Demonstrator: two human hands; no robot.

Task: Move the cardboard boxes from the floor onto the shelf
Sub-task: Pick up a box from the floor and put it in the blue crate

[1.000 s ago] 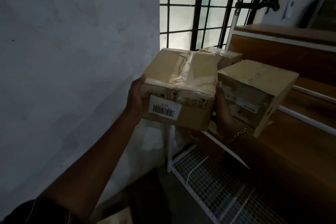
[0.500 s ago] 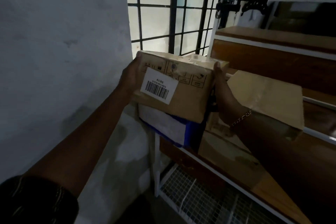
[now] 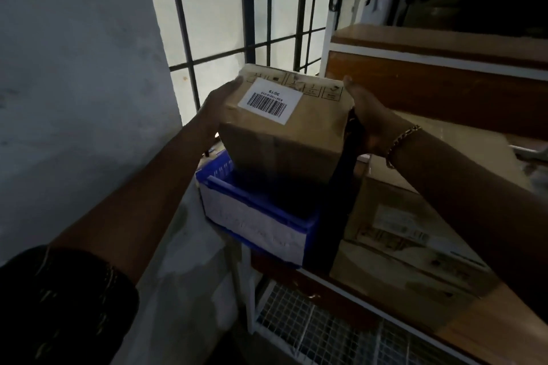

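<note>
Brown barcode-labelled cardboard box (image 3: 281, 127) clamped between left hand (image 3: 216, 107) and right hand (image 3: 367, 115), above blue plastic bin (image 3: 255, 213) at wooden shelf (image 3: 489, 314) corner, larger cardboard box (image 3: 415, 234) just beside

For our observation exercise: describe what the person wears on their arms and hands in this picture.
The left arm has a dark short sleeve with faint lighter markings. The right wrist carries a gold-coloured chain bracelet. Both forearms are otherwise bare; the left hand and right hand wear no gloves, and no rings show.
</note>
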